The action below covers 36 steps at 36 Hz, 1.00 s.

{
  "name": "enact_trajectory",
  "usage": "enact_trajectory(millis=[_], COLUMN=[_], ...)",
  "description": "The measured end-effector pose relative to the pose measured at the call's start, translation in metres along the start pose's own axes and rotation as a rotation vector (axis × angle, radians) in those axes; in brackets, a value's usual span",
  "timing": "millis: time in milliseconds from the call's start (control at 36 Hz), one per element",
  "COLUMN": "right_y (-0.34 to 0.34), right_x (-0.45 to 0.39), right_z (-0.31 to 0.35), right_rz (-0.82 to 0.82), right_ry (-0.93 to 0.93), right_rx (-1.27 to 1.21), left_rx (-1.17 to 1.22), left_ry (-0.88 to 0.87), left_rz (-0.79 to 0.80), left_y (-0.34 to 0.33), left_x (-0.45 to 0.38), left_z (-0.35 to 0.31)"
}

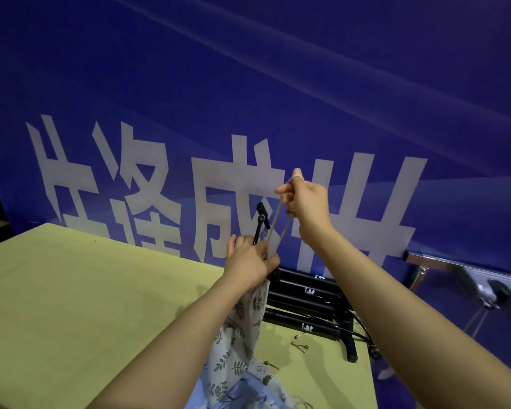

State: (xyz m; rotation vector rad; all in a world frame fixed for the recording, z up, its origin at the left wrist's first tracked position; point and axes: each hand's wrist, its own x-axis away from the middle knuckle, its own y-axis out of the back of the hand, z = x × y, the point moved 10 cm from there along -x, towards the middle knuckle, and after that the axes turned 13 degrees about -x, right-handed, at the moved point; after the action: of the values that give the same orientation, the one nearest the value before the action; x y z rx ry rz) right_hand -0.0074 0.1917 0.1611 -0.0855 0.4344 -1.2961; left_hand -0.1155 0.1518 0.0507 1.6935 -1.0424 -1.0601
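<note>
As the left hand [250, 261] grips the floral bag [242, 320], the right hand [306, 202] pinches the drawstring [278, 228]. Taut line — pump [261, 215] poking out.

View: one head camera, worn by you.
Facing: forward and down, toward the far banner [278, 84], with the table [71, 290] near left.
Nearness: close; your left hand [248, 262] and right hand [307, 203] sit mid-frame.

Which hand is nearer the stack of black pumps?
Left. The left hand grips the floral bag right beside the pump stack; the right hand is raised higher, pulling a cord.
</note>
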Motion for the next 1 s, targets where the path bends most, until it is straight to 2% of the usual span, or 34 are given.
enact_trajectory(millis=[139, 306, 472, 611, 750, 1000], right_y=[-0.006, 0.002, 0.010, 0.043, 0.078, 0.184], right_x=[0.018, 0.024, 0.027, 0.028, 0.045, 0.077], right_z=[0.014, 0.030, 0.056, 0.078, 0.102, 0.170], right_rz=[0.110, 0.037, -0.028, -0.093, -0.127, -0.199], right_ry=[0.175, 0.221, 0.293, 0.283, 0.328, 0.393], right_rx=[-0.004, -0.043, -0.054, -0.207, -0.219, -0.242], left_rx=[0.018, 0.013, -0.047, -0.127, -0.141, -0.149], left_ry=[0.003, 0.004, 0.063, 0.043, 0.044, 0.007], left_rz=[-0.038, -0.166, -0.169, -0.201, -0.159, -0.235], left_y=[0.002, 0.013, 0.027, 0.048, 0.051, 0.056], left_x=[0.005, 0.012, 0.005, 0.012, 0.023, 0.058], left_z=[0.003, 0.000, -0.020, -0.053, -0.092, -0.206])
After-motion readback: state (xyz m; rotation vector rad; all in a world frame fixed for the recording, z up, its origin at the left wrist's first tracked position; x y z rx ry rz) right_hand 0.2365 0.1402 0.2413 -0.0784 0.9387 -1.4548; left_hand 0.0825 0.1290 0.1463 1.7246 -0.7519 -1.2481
